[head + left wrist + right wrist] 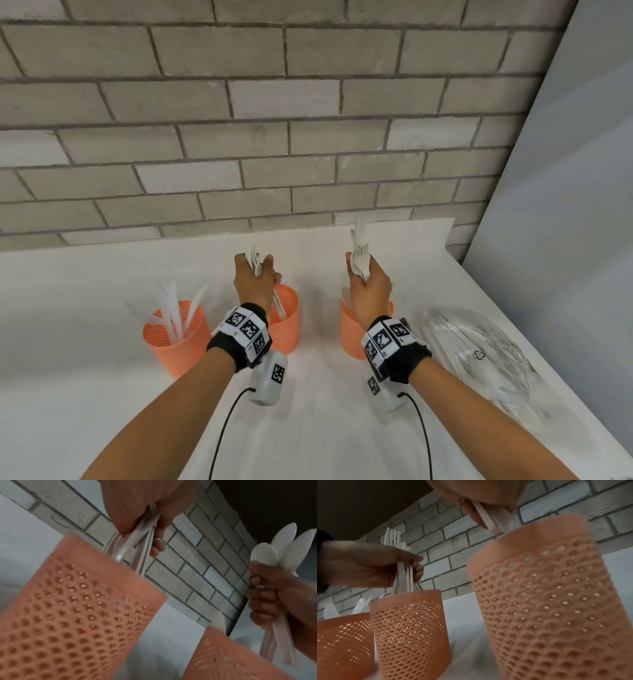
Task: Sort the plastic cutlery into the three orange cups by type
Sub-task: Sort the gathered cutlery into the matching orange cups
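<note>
Three perforated orange cups stand in a row on the white counter. The left cup [176, 337] holds several white knives [171, 305]. My left hand [255, 265] grips a bundle of white forks [392, 536] upright over the middle cup [286, 322], their handle ends [137, 545] dipping below its rim. My right hand [361, 270] grips a bundle of white cutlery, mostly spoons [267, 553], upright above the right cup [352, 332]. The handle ends [488, 519] reach down to that cup's rim [530, 526]. What lies inside the right cup is hidden.
A clear plastic bag [486, 356] with more white cutlery lies on the counter to the right of the cups. A grey brick wall [274, 137] runs along the back. The counter's right edge [548, 370] slants beside a pale wall panel.
</note>
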### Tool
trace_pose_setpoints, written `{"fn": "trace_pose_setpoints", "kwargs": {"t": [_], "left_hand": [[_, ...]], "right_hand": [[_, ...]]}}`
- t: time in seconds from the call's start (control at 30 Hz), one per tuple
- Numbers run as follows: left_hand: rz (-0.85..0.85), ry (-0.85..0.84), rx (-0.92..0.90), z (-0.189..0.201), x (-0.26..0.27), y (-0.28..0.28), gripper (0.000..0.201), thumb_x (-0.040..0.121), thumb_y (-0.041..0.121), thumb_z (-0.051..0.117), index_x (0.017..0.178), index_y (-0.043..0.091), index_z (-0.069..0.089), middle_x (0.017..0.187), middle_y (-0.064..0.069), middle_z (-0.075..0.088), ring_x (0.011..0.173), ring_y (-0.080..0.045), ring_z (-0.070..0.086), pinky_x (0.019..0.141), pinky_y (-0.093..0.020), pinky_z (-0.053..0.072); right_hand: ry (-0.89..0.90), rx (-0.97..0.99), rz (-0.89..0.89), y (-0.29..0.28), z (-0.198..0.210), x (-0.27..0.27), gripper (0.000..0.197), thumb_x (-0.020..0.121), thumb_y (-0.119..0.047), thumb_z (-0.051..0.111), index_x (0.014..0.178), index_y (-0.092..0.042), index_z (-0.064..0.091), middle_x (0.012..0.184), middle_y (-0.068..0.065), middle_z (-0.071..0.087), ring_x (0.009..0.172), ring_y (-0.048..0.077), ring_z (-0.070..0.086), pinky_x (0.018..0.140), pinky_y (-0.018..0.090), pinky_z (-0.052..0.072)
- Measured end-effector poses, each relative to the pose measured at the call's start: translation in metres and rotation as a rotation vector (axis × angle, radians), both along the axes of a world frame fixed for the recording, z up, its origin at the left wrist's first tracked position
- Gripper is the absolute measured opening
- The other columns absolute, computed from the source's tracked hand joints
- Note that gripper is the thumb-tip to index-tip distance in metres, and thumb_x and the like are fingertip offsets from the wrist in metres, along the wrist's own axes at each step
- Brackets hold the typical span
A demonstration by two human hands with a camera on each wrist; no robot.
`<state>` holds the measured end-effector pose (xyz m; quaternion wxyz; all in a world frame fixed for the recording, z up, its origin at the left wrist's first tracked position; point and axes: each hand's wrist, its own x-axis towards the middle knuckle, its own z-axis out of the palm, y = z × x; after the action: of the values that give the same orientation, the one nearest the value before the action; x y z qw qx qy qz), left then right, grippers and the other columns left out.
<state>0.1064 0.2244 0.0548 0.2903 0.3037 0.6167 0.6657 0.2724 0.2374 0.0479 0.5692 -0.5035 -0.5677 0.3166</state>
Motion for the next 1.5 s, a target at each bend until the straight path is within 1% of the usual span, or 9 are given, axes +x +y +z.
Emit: {"fn": "trace_pose_setpoints", "kwargs": {"t": [0.17,0.23,0.33,0.43,0.57,0.77,1.1,1.3,1.5], "left_hand": [[0.005,0.206,-0.016,-0.013,0.009,-0.009,0.032,0.082,0.005,0.065,0.105,0.015,0.045,0.084,0.001,0.051,0.076,-0.009,0.051,0.078,-0.025,0.04],[0.013,0.261,0.026,-0.013,0.011,-0.011,0.033,0.079,0.006,0.068,0.103,0.016,0.048,0.089,0.001,0.051,0.081,-0.01,0.05,0.081,-0.022,0.038],[0.052,0.339,0.092,-0.007,0.012,-0.014,0.028,0.08,0.012,0.069,0.104,0.012,0.054,0.105,0.0,0.049,0.094,-0.006,0.048,0.089,-0.018,0.035],[0.041,0.369,0.22,0.012,0.019,-0.02,0.013,0.087,0.011,0.06,0.089,0.023,0.055,0.096,0.005,0.055,0.086,0.008,0.051,0.084,-0.015,0.041],[-0.107,0.436,0.371,0.039,0.038,-0.034,0.014,0.083,0.023,0.058,0.082,0.037,0.055,0.089,0.012,0.058,0.082,0.002,0.055,0.07,-0.01,0.043],[-0.207,0.542,0.364,0.043,0.053,-0.034,0.014,0.078,0.012,0.07,0.089,0.016,0.063,0.084,0.016,0.056,0.076,0.003,0.053,0.063,-0.01,0.042],[-0.174,0.597,0.429,0.071,0.05,-0.037,0.016,0.086,0.014,0.06,0.079,0.025,0.05,0.081,0.012,0.056,0.072,0.004,0.054,0.062,-0.011,0.042],[0.034,0.483,0.612,0.137,0.005,-0.047,0.023,0.088,0.013,0.059,0.082,0.032,0.049,0.081,0.014,0.059,0.071,-0.007,0.058,0.067,-0.036,0.055],[0.101,0.803,0.447,0.112,-0.031,-0.046,0.004,0.089,0.016,0.058,0.085,0.014,0.058,0.079,0.006,0.058,0.066,-0.001,0.052,0.064,-0.019,0.049]], "right_hand": [[-0.007,-0.034,0.023,0.002,-0.004,0.0,0.03,0.094,-0.028,0.052,0.092,0.001,0.059,0.058,0.012,0.056,0.047,0.003,0.045,0.056,0.024,0.04],[-0.038,-0.027,0.03,0.003,-0.006,0.0,0.028,0.094,-0.026,0.052,0.098,0.001,0.058,0.075,0.025,0.065,0.061,0.021,0.056,0.064,0.03,0.045],[-0.139,0.002,0.045,0.002,-0.006,-0.001,0.018,0.094,-0.017,0.051,0.101,-0.002,0.057,0.066,0.015,0.062,0.058,0.025,0.055,0.06,0.037,0.044],[-0.309,0.014,0.057,0.003,0.0,-0.001,0.018,0.093,-0.01,0.048,0.107,-0.001,0.055,0.061,-0.003,0.053,0.053,0.015,0.046,0.055,0.027,0.033],[-0.479,0.023,0.092,-0.003,0.018,-0.005,0.034,0.09,-0.009,0.047,0.124,-0.008,0.048,0.086,0.012,0.065,0.074,0.029,0.057,0.062,0.029,0.034],[-0.581,0.05,0.106,-0.012,0.025,-0.009,0.031,0.091,-0.012,0.048,0.121,-0.007,0.048,0.081,0.005,0.057,0.081,0.032,0.061,0.06,0.03,0.036],[-0.577,0.037,0.103,-0.014,0.025,0.0,0.029,0.087,-0.009,0.049,0.116,-0.007,0.051,0.094,0.014,0.067,0.083,0.035,0.061,0.066,0.037,0.046],[-0.376,0.028,0.057,-0.003,0.015,0.012,0.016,0.09,-0.007,0.049,0.103,0.0,0.056,0.077,0.014,0.063,0.067,0.024,0.052,0.06,0.028,0.036],[0.072,-0.027,-0.047,0.004,0.011,0.01,0.027,0.096,-0.031,0.046,0.09,-0.008,0.057,0.067,0.0,0.054,0.06,0.013,0.05,0.065,0.026,0.042]]}}
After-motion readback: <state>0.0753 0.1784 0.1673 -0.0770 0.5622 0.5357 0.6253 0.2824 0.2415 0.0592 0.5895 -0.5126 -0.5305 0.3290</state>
